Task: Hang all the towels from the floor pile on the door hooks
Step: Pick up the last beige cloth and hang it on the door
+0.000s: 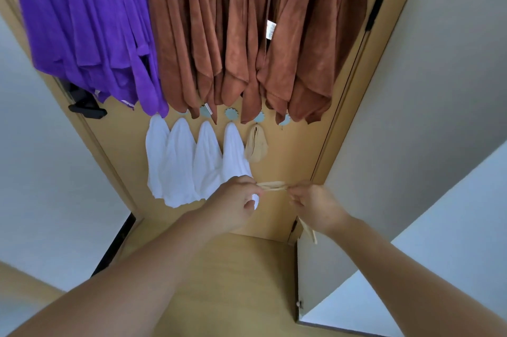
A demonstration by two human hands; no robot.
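Left hand (236,199): fingers curled, pinching the left end of the beige towel (273,186), in front of the lowest white folds.
Right hand (315,205): fingers curled, grasping the right end of the same towel; a loose tail hangs below the wrist.
Beige towel: stretched into a narrow band between the two hands, near the lower part of the door (285,166), below the hook row.
Hooks: a row of pale blue, scalloped hooks across the door; the rightmost hook (285,119) carries nothing.
Upper row: purple towels (90,21) left, brown towels (247,35) right, all hanging.
Lower row: four white towels (186,161), then one small tan towel (256,146) to their right.
Door fittings: black handle (87,109) on the left edge.
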